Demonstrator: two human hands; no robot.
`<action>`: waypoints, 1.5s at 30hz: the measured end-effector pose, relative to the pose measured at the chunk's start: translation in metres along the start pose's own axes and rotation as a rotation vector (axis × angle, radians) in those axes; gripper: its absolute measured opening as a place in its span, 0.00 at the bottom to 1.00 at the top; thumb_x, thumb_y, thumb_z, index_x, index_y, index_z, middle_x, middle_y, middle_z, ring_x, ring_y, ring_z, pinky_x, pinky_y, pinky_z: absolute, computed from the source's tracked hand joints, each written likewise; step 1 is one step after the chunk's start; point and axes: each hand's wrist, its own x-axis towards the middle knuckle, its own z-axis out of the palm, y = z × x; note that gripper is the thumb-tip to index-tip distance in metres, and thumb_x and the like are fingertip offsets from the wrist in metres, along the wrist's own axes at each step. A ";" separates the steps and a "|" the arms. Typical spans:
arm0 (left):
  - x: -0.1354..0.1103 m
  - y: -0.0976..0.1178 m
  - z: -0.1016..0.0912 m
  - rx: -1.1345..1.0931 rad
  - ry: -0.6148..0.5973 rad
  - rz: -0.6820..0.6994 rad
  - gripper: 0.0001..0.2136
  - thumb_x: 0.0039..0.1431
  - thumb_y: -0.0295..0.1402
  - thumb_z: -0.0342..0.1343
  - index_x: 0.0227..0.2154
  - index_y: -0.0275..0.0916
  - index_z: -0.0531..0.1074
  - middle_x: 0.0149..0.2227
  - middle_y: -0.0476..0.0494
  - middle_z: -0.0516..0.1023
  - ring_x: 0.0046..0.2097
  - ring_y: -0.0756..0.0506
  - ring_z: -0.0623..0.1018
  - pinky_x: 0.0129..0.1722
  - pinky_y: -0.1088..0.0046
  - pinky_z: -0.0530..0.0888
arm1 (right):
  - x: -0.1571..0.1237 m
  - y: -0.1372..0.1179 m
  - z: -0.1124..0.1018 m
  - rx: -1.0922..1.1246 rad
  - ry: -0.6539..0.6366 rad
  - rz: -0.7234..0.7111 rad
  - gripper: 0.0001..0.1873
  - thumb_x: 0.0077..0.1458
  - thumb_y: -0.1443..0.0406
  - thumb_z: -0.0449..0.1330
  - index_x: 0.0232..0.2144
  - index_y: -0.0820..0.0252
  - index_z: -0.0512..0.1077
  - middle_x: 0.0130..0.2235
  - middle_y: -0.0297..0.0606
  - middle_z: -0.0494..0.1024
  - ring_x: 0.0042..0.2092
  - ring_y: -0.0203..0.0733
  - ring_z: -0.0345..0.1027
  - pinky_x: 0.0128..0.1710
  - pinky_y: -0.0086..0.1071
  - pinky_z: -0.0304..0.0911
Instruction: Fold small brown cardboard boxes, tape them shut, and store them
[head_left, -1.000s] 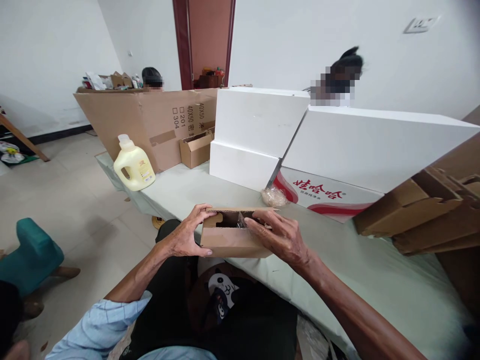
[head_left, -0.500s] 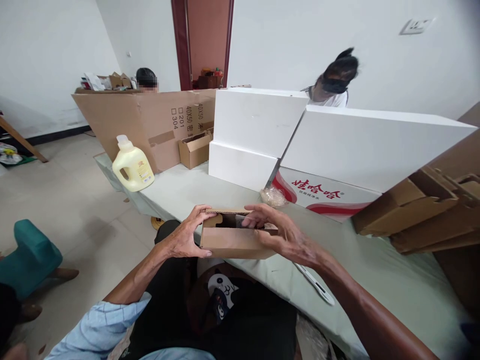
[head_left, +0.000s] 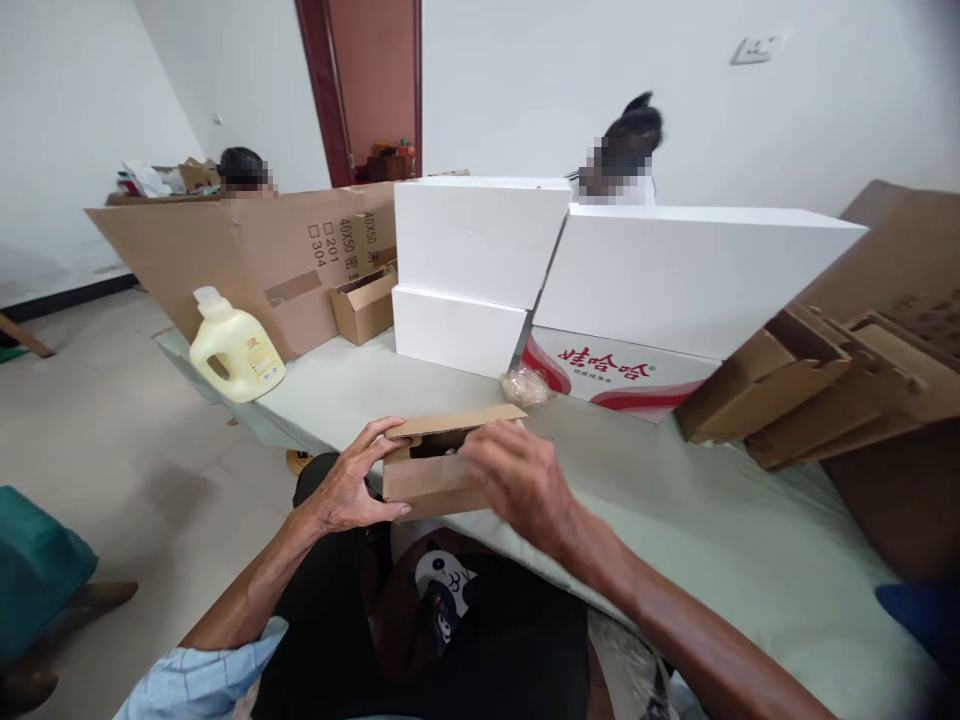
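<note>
A small brown cardboard box [head_left: 431, 487] sits at the near edge of the cloth-covered table, its top open and the back flap [head_left: 457, 417] raised. My left hand [head_left: 356, 485] grips the box's left end, thumb at the lower front corner and fingers up by the flap. Over the right part of the opening is my right hand [head_left: 521, 480], fingers curled together and slightly blurred. Whatever those fingers hold, if anything, is hidden from view. The inside of the box is dark, and its contents cannot be made out.
Beyond lie a crumpled clear plastic bundle [head_left: 526, 386], white boxes [head_left: 480, 240], a red-and-white carton [head_left: 622, 370] and a small open carton [head_left: 364, 305]. A yellow jug [head_left: 236, 345] stands left; folded cardboard [head_left: 765, 380] is right. Two people sit behind the boxes.
My right hand has drawn its fingers up out of the box and curled them. The back flap stands out more. The whole view has shifted, and a white tool by my right arm no longer shows.
</note>
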 end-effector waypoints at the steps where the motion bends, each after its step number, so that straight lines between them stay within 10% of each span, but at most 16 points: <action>1: 0.002 -0.001 0.000 0.010 0.011 -0.005 0.35 0.51 0.34 0.76 0.62 0.43 0.72 0.72 0.30 0.66 0.71 0.28 0.71 0.67 0.47 0.75 | -0.007 -0.018 0.007 -0.022 -0.009 -0.108 0.13 0.73 0.66 0.54 0.37 0.53 0.78 0.35 0.39 0.81 0.36 0.42 0.73 0.36 0.37 0.68; 4: 0.007 -0.004 0.001 0.041 0.031 -0.024 0.33 0.52 0.34 0.75 0.61 0.42 0.72 0.71 0.30 0.67 0.71 0.29 0.72 0.67 0.47 0.76 | -0.025 -0.063 0.020 0.011 -0.032 -0.258 0.10 0.71 0.59 0.59 0.36 0.42 0.79 0.37 0.32 0.82 0.36 0.43 0.74 0.34 0.38 0.70; 7: 0.009 -0.006 -0.004 0.048 0.017 -0.024 0.32 0.54 0.34 0.74 0.61 0.43 0.71 0.71 0.30 0.66 0.71 0.29 0.71 0.67 0.46 0.75 | -0.025 -0.052 0.002 -0.002 0.027 -0.178 0.09 0.72 0.61 0.59 0.39 0.43 0.79 0.39 0.32 0.83 0.38 0.43 0.75 0.36 0.38 0.70; 13: -0.003 -0.013 -0.018 0.089 0.003 -0.065 0.31 0.57 0.36 0.72 0.62 0.44 0.71 0.72 0.31 0.65 0.71 0.29 0.71 0.66 0.47 0.76 | -0.025 0.131 -0.066 0.125 0.439 0.658 0.14 0.64 0.52 0.66 0.34 0.53 0.75 0.30 0.33 0.78 0.32 0.40 0.70 0.34 0.35 0.67; 17: -0.007 -0.017 -0.017 0.112 0.004 -0.095 0.30 0.56 0.35 0.72 0.61 0.45 0.71 0.73 0.32 0.65 0.71 0.29 0.71 0.66 0.48 0.77 | -0.051 0.225 -0.051 0.153 0.400 0.822 0.23 0.55 0.43 0.64 0.28 0.54 0.70 0.24 0.32 0.71 0.26 0.38 0.61 0.28 0.35 0.62; 21: -0.005 -0.018 -0.015 0.117 0.001 -0.099 0.32 0.55 0.34 0.72 0.62 0.46 0.71 0.73 0.33 0.65 0.71 0.28 0.72 0.65 0.47 0.77 | -0.066 0.267 -0.017 0.100 0.342 0.861 0.20 0.52 0.46 0.62 0.27 0.55 0.71 0.24 0.32 0.70 0.28 0.39 0.60 0.30 0.36 0.60; 31: -0.003 -0.019 -0.015 0.099 -0.010 -0.117 0.30 0.57 0.35 0.71 0.62 0.47 0.71 0.73 0.33 0.64 0.71 0.28 0.71 0.63 0.47 0.80 | -0.072 0.324 0.018 -0.154 0.165 0.928 0.10 0.53 0.56 0.62 0.33 0.56 0.74 0.38 0.40 0.79 0.39 0.45 0.67 0.41 0.39 0.64; 38: 0.002 -0.016 -0.015 0.073 0.000 -0.096 0.31 0.56 0.34 0.72 0.62 0.47 0.70 0.72 0.31 0.64 0.71 0.27 0.70 0.66 0.45 0.76 | -0.074 0.327 0.023 -0.370 0.140 0.908 0.28 0.57 0.55 0.66 0.56 0.61 0.72 0.55 0.55 0.74 0.52 0.58 0.66 0.49 0.45 0.64; 45: 0.008 -0.012 -0.014 0.037 -0.040 -0.078 0.42 0.50 0.34 0.76 0.68 0.49 0.65 0.72 0.31 0.63 0.73 0.26 0.67 0.68 0.42 0.74 | -0.069 0.316 0.022 -0.352 0.038 0.712 0.10 0.66 0.59 0.60 0.35 0.58 0.75 0.42 0.51 0.77 0.53 0.57 0.66 0.56 0.49 0.62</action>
